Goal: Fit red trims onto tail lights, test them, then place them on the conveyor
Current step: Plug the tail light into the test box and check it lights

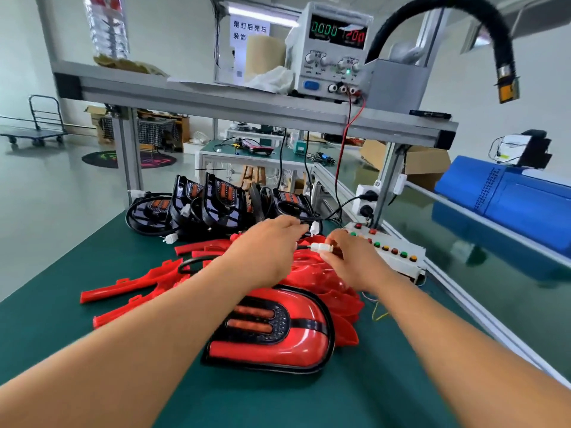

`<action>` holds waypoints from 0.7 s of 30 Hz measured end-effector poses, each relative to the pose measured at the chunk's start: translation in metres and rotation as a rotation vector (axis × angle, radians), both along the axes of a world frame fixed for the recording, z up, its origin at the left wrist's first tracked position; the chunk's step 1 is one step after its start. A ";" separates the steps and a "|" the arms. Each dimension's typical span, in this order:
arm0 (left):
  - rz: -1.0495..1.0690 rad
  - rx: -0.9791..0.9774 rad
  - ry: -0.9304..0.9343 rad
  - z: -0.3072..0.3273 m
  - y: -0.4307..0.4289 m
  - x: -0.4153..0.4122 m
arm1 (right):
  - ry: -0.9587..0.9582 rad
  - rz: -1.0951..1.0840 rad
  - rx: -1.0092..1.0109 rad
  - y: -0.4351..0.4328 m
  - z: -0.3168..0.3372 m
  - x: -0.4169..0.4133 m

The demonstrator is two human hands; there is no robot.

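A tail light with a red trim fitted [278, 329] lies face up on the green mat in front of me. Behind it is a heap of loose red trims [148, 279]. My left hand [265, 251] pinches a black cable where it ends near a white connector. My right hand [349, 257] pinches the white connector [321, 247] from the other side, just left of the white test box [389, 251] with its coloured buttons. Several untrimmed black tail lights [216, 202] stand at the back of the mat.
A power supply [333, 50] reading 0000 and 1200 sits on the aluminium shelf above, with red and black leads running down. The green conveyor [494, 291] runs along the right, with a blue machine [509, 205] beyond. A black hose [482, 29] hangs overhead.
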State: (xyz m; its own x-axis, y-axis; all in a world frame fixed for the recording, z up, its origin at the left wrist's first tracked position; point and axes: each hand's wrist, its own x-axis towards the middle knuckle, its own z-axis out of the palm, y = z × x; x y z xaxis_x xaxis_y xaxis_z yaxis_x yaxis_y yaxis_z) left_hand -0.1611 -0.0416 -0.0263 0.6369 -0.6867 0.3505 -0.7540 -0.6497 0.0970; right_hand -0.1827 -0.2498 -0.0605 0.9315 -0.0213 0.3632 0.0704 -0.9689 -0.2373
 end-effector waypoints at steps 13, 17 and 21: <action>-0.039 0.183 0.058 -0.005 -0.047 0.025 | -0.141 0.167 0.047 -0.006 -0.002 -0.002; -0.014 0.195 0.013 -0.009 -0.043 0.033 | -0.148 0.169 0.016 -0.012 -0.005 0.000; -0.024 0.213 0.024 -0.009 -0.036 0.038 | -0.089 0.104 0.024 -0.023 -0.009 0.002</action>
State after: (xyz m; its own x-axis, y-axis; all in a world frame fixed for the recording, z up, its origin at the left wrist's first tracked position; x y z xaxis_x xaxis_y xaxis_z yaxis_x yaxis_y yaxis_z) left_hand -0.1230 -0.0779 -0.0349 0.6258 -0.7588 0.1803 -0.7686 -0.6393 -0.0226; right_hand -0.1811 -0.2727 -0.0691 0.8934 0.0638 0.4447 0.1914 -0.9495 -0.2484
